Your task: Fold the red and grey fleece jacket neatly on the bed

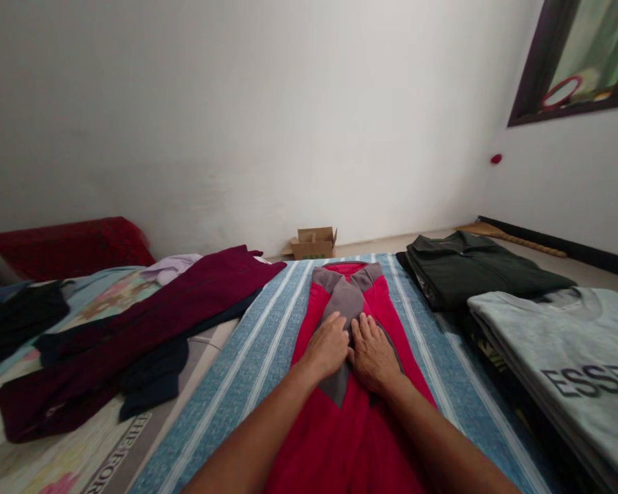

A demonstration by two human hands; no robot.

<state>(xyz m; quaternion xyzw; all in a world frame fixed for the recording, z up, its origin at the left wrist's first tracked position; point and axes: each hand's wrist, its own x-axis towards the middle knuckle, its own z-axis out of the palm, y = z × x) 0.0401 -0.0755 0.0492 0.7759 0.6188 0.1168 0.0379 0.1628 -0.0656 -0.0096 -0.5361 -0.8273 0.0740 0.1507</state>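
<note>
A red garment with grey panels and a grey collar (334, 446) lies lengthwise in front of me, its collar end pointing at the wall. Its sides look folded inward, and grey parts overlap in the middle. My left hand (328, 348) rests on the grey middle part, palm down, fingers stretched out and slightly bent. Close beside it, my right hand (373, 351) lies flat with its fingers extended on the right part of the garment. The thumbs nearly meet. Both hands press on the cloth without gripping it, and they hide part of the grey panels.
Blue striped cloth (247, 363) lies beneath the garment. On the right are a folded dark green garment (474, 267) and a stack topped by a grey printed T-shirt (587, 350). Loose maroon clothing (149, 336) spreads at left. A cardboard box (314, 244) stands by the wall.
</note>
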